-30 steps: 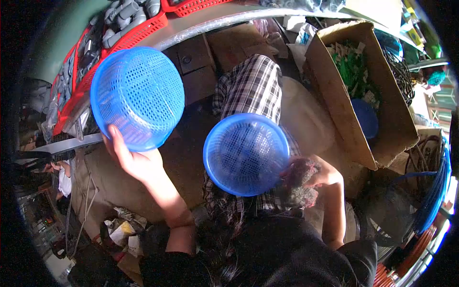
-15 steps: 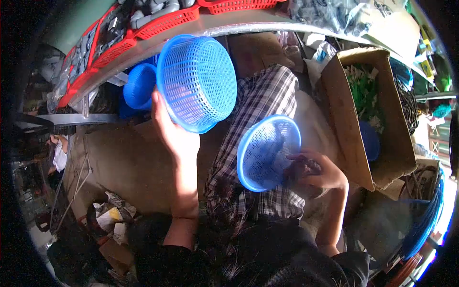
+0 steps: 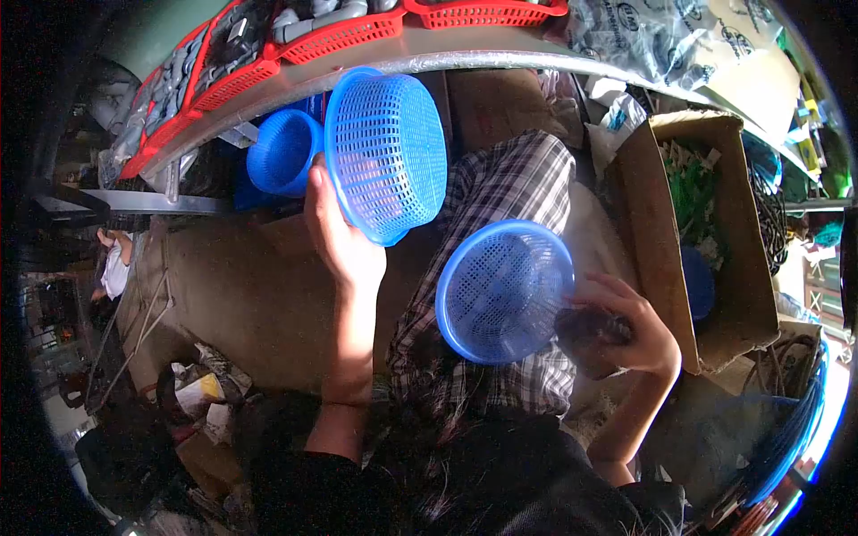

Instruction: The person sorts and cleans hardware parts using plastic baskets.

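Observation:
My left hand grips a blue plastic mesh basket by its rim side, holding it tilted with its perforated base turned right. A second blue mesh basket leans on the plaid-clothed leg, its mouth facing up toward me. At that basket's right rim is my right hand, fingers curled around a dark, blurry lump that I cannot make out.
Another blue basket stands beyond my left hand, below the bench edge. Red trays of grey fittings line the metal bench. On the right is an open cardboard box with green pieces inside. Scraps lie at lower left.
My right hand has moved right, from inside the lower basket to its rim. The lower basket has turned its mouth more toward me. My left hand and its basket have shifted slightly right.

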A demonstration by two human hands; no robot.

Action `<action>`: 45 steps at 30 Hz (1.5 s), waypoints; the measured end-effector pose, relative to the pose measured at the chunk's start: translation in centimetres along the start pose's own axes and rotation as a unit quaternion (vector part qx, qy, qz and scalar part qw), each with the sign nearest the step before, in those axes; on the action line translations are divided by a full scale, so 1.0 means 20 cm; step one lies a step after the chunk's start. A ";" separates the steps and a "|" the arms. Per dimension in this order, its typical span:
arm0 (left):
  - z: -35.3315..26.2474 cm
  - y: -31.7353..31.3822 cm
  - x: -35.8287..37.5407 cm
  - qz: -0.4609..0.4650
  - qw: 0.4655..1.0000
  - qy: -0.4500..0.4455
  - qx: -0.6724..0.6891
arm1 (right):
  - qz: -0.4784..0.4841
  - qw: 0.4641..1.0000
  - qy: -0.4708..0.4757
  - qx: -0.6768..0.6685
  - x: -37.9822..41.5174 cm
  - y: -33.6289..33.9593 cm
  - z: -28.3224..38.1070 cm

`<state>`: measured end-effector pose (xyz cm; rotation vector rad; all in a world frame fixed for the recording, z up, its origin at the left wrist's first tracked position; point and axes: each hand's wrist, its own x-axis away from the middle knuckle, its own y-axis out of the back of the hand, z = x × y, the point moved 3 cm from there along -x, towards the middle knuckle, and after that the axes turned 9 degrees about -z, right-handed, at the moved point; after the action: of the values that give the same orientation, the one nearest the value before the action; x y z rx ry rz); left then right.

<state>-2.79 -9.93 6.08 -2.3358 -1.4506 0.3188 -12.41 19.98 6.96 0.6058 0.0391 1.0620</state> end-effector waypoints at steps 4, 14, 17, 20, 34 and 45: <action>0.00 0.01 0.00 0.025 1.000 0.014 -0.008 | -0.041 0.999 0.000 0.025 0.00 0.03 0.00; -0.05 -0.03 0.03 0.035 0.995 -0.091 -0.027 | -0.168 0.985 -0.025 0.030 0.00 0.09 0.09; -0.06 -0.05 0.05 0.031 0.991 -0.129 -0.038 | -0.186 0.982 -0.011 0.020 -0.03 0.08 0.11; -0.05 -0.04 0.05 0.048 0.989 -0.127 -0.057 | -0.198 0.980 -0.003 0.015 -0.05 0.06 0.13; -0.05 -0.05 0.07 0.026 0.990 -0.125 -0.060 | -0.293 0.940 -0.007 -0.174 -0.07 -0.01 0.19; -0.05 0.03 0.08 0.042 0.995 -0.027 0.088 | -0.189 0.955 0.027 -0.226 -0.18 -0.21 0.30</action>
<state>-1.30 -8.95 6.75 -2.2647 -1.2943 0.5163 -9.08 12.88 9.02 0.1419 -0.0397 0.6804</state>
